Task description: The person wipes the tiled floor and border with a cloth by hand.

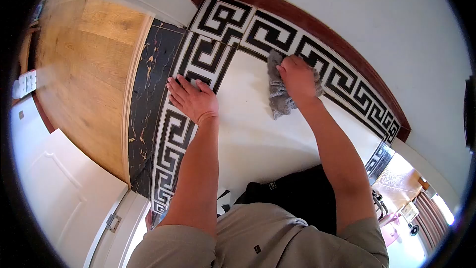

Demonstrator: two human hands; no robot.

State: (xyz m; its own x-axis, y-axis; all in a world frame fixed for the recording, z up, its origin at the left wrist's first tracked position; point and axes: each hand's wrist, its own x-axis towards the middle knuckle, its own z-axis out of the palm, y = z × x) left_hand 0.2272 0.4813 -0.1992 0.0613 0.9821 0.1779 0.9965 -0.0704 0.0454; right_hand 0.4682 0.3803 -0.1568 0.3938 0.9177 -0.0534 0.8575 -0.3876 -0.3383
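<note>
Black-and-white Greek-key border, gray cloth

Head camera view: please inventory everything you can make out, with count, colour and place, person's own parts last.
Cloth: one, grey, under right hand
Floor panel: one, white, centre
Patterned border: one, black and white, along panel's left and far edges
Skirting: one, dark red, beyond border
Wall: one, pale, upper right
Veined strip: one, black and gold, left of border
Wooden floor: one, light brown, left
Door: one, white, lower left
Small background items: uncounted, mixed, lower right
Shirt: one, grey-brown, bottom
Left hand: one, bare, on border
Right hand: one, bare, on cloth
</note>
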